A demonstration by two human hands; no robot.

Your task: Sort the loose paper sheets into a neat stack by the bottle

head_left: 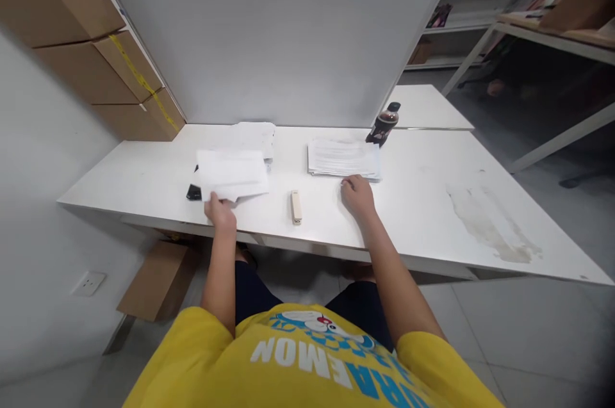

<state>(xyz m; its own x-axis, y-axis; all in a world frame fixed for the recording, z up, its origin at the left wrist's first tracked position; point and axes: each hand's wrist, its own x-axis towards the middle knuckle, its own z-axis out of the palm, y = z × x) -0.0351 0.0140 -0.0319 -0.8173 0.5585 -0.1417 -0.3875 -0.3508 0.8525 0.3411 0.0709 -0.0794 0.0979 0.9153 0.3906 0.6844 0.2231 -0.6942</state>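
My left hand [221, 211] grips the near edge of some white paper sheets [231, 172], held raised at a tilt over the left part of the table. Partly covered by them is a black object [194, 192] whose kind I cannot make out. Behind lies another paper pile [254, 137]. My right hand [358, 194] rests at the front edge of a stack of printed sheets [342, 157], its fingers curled; whether they pinch anything is unclear. Between my hands a cream stapler [296, 207] lies on the tabletop.
A dark drink bottle [383, 125] stands behind the printed stack, near a whiteboard [288, 36] along the table's back. Cardboard boxes [139, 120] are piled at the left end. The white table [413, 203] has a stained patch [490, 222] on the right.
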